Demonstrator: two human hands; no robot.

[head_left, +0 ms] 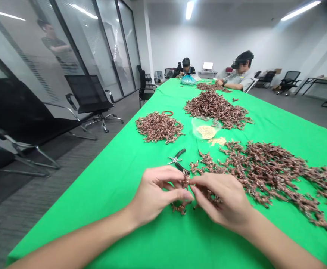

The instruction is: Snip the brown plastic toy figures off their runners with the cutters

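Observation:
My left hand [162,188] is closed around a small brown figurine [185,182], gripped between thumb and fingers. Thumb and index finger of my right hand [222,198] pinch at the figurine's right side; any tiny part between them is too small to make out. A few more brown pieces [180,208] lie on the cloth just below the hands. Black-handled pliers [177,158] rest beyond my left fingers, partly hidden. Past the hands stands a clear plastic bowl [195,130] holding small beige bits, with some beige bits [218,141] spilled beside it.
A large pile of brown figurines [272,168] spreads to the right on the green tablecloth [102,201]. Farther off are a left pile [159,127] and a middle pile [216,106]. Two people [243,71] sit at the far end. Black chairs [89,93] stand left.

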